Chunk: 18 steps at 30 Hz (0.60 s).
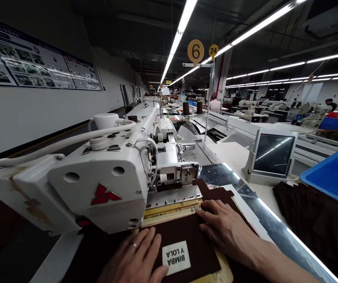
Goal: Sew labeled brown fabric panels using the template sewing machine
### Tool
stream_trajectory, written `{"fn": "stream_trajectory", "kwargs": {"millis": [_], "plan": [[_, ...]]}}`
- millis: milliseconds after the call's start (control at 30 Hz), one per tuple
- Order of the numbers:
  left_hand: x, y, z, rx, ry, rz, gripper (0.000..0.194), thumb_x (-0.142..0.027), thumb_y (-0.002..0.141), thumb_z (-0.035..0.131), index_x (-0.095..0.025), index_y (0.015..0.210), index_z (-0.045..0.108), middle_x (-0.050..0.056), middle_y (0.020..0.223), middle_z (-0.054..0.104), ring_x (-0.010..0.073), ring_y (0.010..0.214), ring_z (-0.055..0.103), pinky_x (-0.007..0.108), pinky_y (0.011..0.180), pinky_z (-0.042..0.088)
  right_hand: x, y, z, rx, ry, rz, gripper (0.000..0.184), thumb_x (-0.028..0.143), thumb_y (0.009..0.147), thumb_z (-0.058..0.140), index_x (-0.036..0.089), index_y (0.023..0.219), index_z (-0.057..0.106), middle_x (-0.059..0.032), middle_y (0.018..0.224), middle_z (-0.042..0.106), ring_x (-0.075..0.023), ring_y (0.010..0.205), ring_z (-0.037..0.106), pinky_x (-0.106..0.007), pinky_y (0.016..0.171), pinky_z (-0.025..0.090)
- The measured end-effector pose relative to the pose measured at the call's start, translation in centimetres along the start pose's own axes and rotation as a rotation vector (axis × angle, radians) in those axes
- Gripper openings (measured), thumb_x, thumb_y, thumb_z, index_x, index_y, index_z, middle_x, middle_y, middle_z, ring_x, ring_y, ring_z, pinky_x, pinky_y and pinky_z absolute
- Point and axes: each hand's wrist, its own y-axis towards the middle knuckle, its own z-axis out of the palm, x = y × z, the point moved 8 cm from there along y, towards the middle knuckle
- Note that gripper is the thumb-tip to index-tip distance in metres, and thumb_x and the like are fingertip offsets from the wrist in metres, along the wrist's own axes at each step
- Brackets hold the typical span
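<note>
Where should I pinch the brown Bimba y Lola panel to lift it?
Pinch the brown panel at its right edge, coming from the right beside your right hand: it lies flat on the yellow template, and that edge misses the label.

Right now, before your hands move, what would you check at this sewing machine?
Left hand flat on the dark brown panel: ok.
Right hand resting on the brown material, fingers spread: ok.
White BIMBA Y LOLA label face up and uncovered: ok.
Panel lying on the yellow-edged template: ok.
Needle of the sewing machine: hidden, cannot tell.
Monitor readout: only reflections show, cannot tell.
</note>
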Motion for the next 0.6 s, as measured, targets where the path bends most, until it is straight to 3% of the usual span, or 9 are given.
{"fn": "stream_trajectory", "kwargs": {"millis": [200,300,433,600], "plan": [[-2.8,4.8,-0.1,0.188,-0.116,0.060,0.053,-0.046,0.091,0.072,-0.014,0.134,0.067,0.013,0.135,0.069,0.0321,0.117,0.071,0.042,0.091,0.063,-0.1,-0.1,0.5,-0.009,-0.046,-0.030,0.021,0.029,0.103,0.052,0.024,0.120,0.064,-0.0128,0.133,0.056,-0.0321,0.114,0.056,-0.053,0.093,0.052],[-3.6,5.7,0.7,0.188,-0.196,0.055,0.056,-0.048,0.091,0.074,-0.013,0.135,0.066,0.013,0.138,0.067,0.0337,0.120,0.068,0.047,0.096,0.060,-0.3,0.0,0.6,-0.028,-0.059,-0.045,0.017,0.029,0.103,0.053,0.022,0.112,0.065,-0.0134,0.128,0.058,-0.0314,0.112,0.057,-0.052,0.093,0.052],[-4.5,6.8,1.4,0.189,-0.348,0.041,0.061,-0.057,0.096,0.065,-0.014,0.139,0.062,0.013,0.145,0.062,0.0344,0.129,0.062,0.052,0.107,0.052,0.0,0.0,0.5,-0.049,-0.051,-0.082,0.019,0.025,0.104,0.052,0.022,0.115,0.067,-0.0122,0.125,0.060,-0.0298,0.112,0.057,-0.050,0.094,0.052],[-5.5,8.8,1.4,0.395,-0.542,0.010,0.070,-0.065,0.099,0.057,-0.013,0.146,0.057,0.015,0.154,0.051,0.0363,0.141,0.051,0.057,0.115,0.043,0.2,0.1,0.1,-0.010,-0.045,-0.085,0.020,0.018,0.102,0.051,0.023,0.113,0.067,-0.0119,0.123,0.061,-0.0298,0.113,0.057,-0.049,0.092,0.052]]}}
